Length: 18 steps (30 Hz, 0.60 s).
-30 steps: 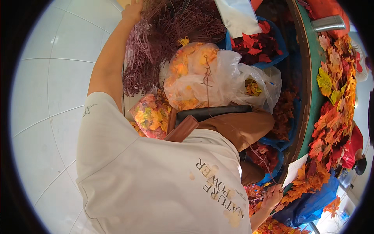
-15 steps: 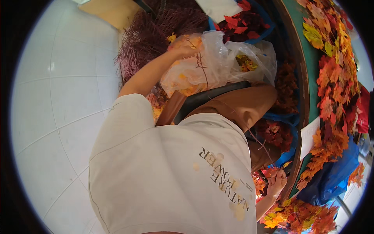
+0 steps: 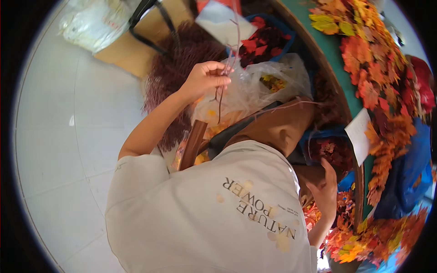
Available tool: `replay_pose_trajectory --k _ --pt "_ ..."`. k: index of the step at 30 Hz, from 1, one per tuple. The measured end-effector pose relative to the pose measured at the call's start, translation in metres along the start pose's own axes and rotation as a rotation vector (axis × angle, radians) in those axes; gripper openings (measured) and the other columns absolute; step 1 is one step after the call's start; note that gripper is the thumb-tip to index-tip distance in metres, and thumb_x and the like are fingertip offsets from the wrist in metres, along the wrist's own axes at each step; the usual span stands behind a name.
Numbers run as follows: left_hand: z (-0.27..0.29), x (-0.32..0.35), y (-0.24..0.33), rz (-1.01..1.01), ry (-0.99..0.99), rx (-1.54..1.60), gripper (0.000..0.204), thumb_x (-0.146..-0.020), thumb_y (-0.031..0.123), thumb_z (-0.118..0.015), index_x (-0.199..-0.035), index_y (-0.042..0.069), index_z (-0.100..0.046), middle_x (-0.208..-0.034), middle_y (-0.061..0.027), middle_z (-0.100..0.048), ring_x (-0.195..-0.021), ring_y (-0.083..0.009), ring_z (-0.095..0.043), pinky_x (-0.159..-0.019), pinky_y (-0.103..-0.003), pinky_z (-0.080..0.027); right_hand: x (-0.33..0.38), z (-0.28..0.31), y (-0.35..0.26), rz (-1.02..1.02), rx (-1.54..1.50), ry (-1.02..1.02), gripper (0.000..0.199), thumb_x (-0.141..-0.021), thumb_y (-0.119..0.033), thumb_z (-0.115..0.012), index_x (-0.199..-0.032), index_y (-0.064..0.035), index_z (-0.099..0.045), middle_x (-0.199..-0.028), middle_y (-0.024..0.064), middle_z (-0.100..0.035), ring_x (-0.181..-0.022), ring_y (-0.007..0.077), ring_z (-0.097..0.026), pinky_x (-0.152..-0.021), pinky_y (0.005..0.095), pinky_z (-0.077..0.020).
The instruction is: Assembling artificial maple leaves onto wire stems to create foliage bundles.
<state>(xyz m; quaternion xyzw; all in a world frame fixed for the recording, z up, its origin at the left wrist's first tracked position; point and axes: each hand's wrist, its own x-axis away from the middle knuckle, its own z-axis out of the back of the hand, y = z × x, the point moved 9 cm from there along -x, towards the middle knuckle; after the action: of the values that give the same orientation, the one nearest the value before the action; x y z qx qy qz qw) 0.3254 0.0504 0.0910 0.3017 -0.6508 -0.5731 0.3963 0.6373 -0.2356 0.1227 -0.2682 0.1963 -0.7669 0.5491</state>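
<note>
Pinching a thin reddish-brown bare twig (image 3: 221, 93) between pressed-together fingertips of the left hand (image 3: 205, 79), raised above a pile of dark purplish twigs (image 3: 173, 77) and a clear plastic bag of orange leaves (image 3: 255, 86). Hovering farther right, right hand (image 3: 325, 191), fingers loosely spread, beside orange fabric maple leaves (image 3: 350, 227).

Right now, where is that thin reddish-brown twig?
In the head view, the twig is up centre, pinched in the left hand and hanging over the clear plastic bag beside the purple twig bundle.
</note>
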Motion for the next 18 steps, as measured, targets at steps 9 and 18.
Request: replay_pose_trajectory --k 9,18 --pt "-0.235 0.061 0.095 -0.713 -0.545 -0.558 0.023 -0.07 -0.006 -0.067 -0.083 0.0 -0.049 -0.087 -0.0066 -0.053 -0.073 -0.0147 -0.056 -0.056 -0.024 -0.047 -0.032 0.012 -0.093 0.254 -0.521 0.447 0.024 -0.075 -0.017 -0.073 -0.086 0.0 -0.061 -0.079 0.0102 -0.062 -0.064 0.0162 -0.06 -0.058 0.0274 -0.0493" --pt "-0.284 0.057 0.056 -0.36 -0.73 -0.233 0.019 -0.083 -0.004 -0.06 -0.102 -0.008 -0.06 -0.107 -0.0111 -0.053 -0.09 -0.0158 -0.06 -0.074 -0.026 -0.053 -0.001 0.035 -0.038 0.354 -0.489 0.578 0.016 -0.082 -0.007 -0.064 -0.093 0.0039 -0.057 -0.08 0.0111 -0.062 -0.07 0.0157 -0.064 -0.059 0.0264 -0.0508"
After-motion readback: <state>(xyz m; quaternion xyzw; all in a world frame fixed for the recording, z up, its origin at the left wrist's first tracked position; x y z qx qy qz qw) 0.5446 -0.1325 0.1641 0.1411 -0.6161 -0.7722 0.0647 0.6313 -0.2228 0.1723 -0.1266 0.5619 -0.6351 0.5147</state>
